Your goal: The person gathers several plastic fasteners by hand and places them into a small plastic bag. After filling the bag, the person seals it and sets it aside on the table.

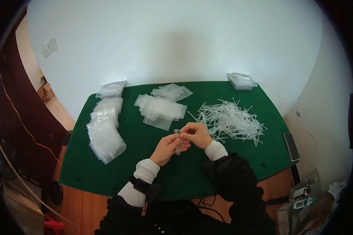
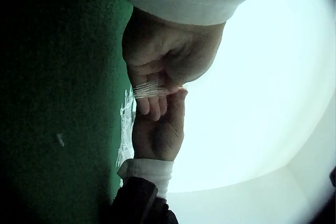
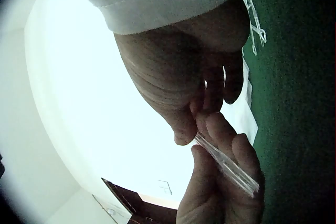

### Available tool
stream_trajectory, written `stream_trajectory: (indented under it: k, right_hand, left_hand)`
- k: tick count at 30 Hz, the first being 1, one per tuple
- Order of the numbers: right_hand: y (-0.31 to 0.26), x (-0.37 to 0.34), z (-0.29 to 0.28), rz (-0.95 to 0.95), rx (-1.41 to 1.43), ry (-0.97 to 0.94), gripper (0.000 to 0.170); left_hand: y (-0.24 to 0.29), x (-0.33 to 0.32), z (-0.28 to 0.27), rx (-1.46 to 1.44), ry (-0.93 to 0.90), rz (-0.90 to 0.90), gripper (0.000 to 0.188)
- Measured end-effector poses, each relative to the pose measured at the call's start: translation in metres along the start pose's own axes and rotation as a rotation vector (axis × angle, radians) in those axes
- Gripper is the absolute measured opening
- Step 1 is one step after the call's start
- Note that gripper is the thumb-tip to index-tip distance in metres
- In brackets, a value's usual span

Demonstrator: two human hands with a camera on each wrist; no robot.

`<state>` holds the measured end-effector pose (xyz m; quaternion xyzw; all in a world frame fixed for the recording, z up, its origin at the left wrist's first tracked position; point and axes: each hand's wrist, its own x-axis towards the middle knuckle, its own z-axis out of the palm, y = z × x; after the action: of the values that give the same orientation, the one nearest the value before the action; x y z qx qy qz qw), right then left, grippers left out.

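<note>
Both my hands were engaged on one small bundle of clear plastic sticks (image 1: 178, 148), held above the near part of the green-covered counter (image 1: 145, 178). My left hand (image 1: 167, 149) was partly closed: the bundle lay across its fingers, gripped between them and the thumb. My right hand (image 1: 198, 135) pinched the upper end of the same bundle between thumb and fingertips, its remaining fingers loosely bent. The two hands met at that end. The bundle stood near upright in the head view; its exact count could not be determined.

A loose heap of loop-ended sticks (image 1: 233, 121) lay just beyond and to the right of my right hand. Flat clear bags (image 1: 161, 110) lay beyond my hands, and an overlapping row of bags (image 1: 106, 139) ran along the left. A phone (image 1: 291, 147) rested at the right edge.
</note>
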<state>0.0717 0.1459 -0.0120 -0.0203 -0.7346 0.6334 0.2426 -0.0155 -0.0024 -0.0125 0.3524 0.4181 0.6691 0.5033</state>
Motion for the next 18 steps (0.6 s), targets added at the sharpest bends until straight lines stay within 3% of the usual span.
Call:
stream_trajectory:
  k: [18]
  right_hand:
    - [0.0011,0.0007,-0.0002,0.006,0.054,-0.048,0.011]
  left_hand:
    - [-0.0032,0.0006,-0.0024,0.074,0.021,0.032,0.026]
